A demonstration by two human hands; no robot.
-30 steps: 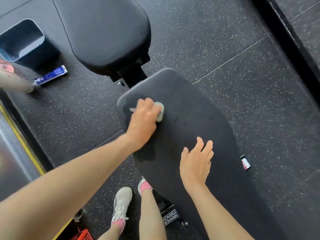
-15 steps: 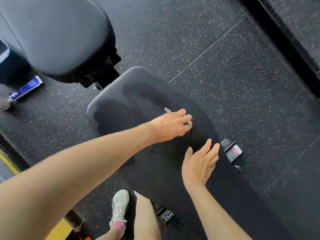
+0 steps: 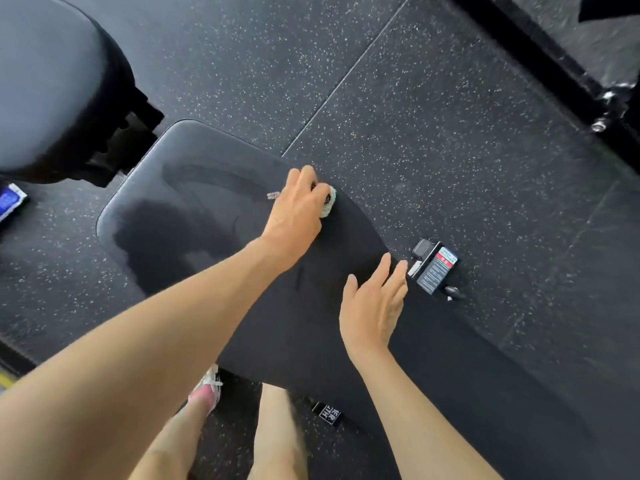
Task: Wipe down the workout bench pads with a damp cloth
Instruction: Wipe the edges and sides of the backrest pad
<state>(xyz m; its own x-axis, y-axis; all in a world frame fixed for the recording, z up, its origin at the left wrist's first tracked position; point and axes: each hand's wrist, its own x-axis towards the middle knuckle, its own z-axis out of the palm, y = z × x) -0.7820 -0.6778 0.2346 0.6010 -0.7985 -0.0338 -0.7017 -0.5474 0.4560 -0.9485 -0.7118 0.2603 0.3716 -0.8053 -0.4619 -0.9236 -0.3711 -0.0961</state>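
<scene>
Half the pad [image 3: 194, 188] wet — mid-wipe | left hand [image 3: 298, 216] bunched round cloth [image 3: 328, 202], far edge | right hand [image 3: 372, 306] splayed, empty | next: dry near half, probably

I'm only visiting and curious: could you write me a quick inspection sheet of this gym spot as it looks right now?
Surface: long bench pad, black, with darker damp streaks on its upper-left part; none visible lower right.
Job's things: cloth, pale and bunched, pressed on the pad near its far edge; second pad at upper left, no streaks visible.
Clutter: blue packet on the floor at the left edge.
Grippers: left hand grips the cloth; right hand open, fingers straight, at the pad's edge.
Cables: nothing seen.
Surroundings: speckled rubber floor; labelled frame part beside the pad; black rail at upper right.
</scene>
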